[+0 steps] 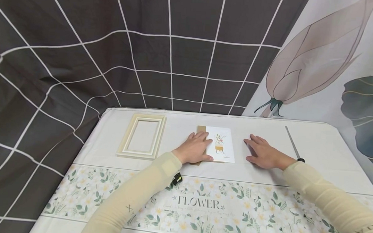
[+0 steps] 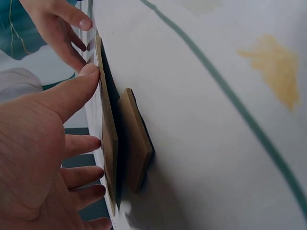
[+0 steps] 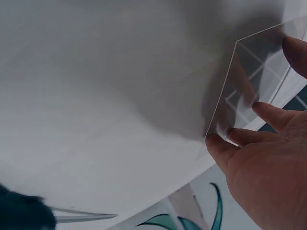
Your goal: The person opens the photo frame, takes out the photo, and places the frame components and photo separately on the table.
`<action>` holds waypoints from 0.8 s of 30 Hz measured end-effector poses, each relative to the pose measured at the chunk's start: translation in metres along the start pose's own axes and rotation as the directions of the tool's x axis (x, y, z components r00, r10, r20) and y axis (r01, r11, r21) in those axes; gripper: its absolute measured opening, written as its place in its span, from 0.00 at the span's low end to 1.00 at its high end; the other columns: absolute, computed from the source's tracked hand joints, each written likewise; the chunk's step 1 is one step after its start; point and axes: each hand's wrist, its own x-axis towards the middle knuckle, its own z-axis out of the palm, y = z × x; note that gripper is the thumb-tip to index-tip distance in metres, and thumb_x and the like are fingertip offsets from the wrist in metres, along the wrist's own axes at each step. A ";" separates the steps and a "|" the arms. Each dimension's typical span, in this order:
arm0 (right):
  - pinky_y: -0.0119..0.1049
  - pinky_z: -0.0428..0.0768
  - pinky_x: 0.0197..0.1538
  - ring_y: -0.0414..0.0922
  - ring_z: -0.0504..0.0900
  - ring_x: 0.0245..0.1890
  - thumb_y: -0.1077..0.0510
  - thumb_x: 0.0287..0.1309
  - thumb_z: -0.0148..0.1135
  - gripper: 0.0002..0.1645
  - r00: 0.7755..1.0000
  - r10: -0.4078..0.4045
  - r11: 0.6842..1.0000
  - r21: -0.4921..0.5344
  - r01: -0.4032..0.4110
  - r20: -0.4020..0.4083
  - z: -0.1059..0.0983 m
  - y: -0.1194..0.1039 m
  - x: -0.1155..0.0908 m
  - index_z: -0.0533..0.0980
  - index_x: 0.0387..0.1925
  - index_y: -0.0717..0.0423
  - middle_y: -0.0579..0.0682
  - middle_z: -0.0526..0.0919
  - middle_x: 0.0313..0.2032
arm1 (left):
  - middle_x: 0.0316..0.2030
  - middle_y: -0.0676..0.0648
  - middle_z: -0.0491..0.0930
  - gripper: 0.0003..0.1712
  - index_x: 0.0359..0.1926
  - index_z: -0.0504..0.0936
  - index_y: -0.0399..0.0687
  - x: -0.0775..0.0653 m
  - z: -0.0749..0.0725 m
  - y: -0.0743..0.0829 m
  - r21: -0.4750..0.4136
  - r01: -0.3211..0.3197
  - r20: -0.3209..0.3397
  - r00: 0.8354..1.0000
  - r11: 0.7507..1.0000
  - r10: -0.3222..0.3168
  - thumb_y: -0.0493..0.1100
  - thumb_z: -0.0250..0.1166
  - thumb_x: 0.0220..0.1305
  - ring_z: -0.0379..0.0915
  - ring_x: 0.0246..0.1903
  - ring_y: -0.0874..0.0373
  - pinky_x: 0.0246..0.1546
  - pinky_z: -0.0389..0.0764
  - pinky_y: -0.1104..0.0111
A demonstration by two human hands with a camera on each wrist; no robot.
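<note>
In the head view my left hand (image 1: 196, 148) rests with straight, spread fingers on a white card (image 1: 226, 141) printed with a potted plant. A brown backing board (image 1: 201, 128) lies beneath the card and shows along its left side. Below that board, the left wrist view shows a brown flap, likely its stand (image 2: 136, 143). To the right, my right hand (image 1: 263, 155) is spread low over the white tablecloth. Its fingertips touch a clear flat pane (image 3: 245, 79), which mirrors them in the right wrist view.
A cream picture frame (image 1: 159, 136) lies at the left. Right of my right hand is a screwdriver (image 1: 292, 142), its handle partly behind my sleeve. A small black object (image 1: 177, 179) shows beside my left forearm. A dark checked curtain (image 1: 189, 57) hangs behind the table.
</note>
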 end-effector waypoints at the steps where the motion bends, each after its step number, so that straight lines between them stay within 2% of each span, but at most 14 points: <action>1: 0.62 0.47 0.64 0.68 0.45 0.66 0.50 0.58 0.58 0.41 1.000 0.001 1.000 -0.002 -0.001 -0.002 0.000 0.002 -0.001 0.56 0.66 0.65 0.71 0.46 0.67 | 0.68 0.40 0.55 0.43 0.66 0.65 0.46 0.000 0.000 0.000 0.001 0.001 0.001 1.000 1.000 -0.001 0.68 0.56 0.57 0.46 0.68 0.47 0.65 0.50 0.48; 14: 0.64 0.45 0.63 0.69 0.44 0.65 0.51 0.57 0.59 0.41 1.000 0.023 0.999 0.048 -0.024 0.021 -0.007 0.029 -0.012 0.56 0.66 0.65 0.73 0.45 0.67 | 0.68 0.41 0.54 0.43 0.66 0.64 0.47 0.002 0.000 0.001 -0.018 0.020 0.025 0.999 1.000 -0.019 0.67 0.57 0.56 0.47 0.68 0.47 0.65 0.50 0.48; 18: 0.65 0.45 0.62 0.69 0.44 0.65 0.52 0.56 0.59 0.41 0.998 0.047 0.997 0.055 -0.049 0.030 -0.009 0.035 -0.013 0.56 0.66 0.65 0.73 0.44 0.66 | 0.68 0.41 0.54 0.44 0.66 0.65 0.47 0.003 0.002 0.000 -0.011 0.020 0.020 1.000 1.000 -0.020 0.68 0.57 0.56 0.47 0.68 0.47 0.65 0.49 0.48; 24: 0.66 0.45 0.62 0.70 0.44 0.65 0.53 0.55 0.60 0.41 0.998 0.037 0.997 0.066 -0.040 0.043 -0.012 0.041 -0.016 0.56 0.65 0.66 0.74 0.44 0.66 | 0.69 0.41 0.54 0.44 0.66 0.65 0.48 0.004 0.005 0.000 -0.013 0.024 0.014 1.000 1.000 -0.024 0.68 0.57 0.56 0.46 0.68 0.48 0.65 0.48 0.48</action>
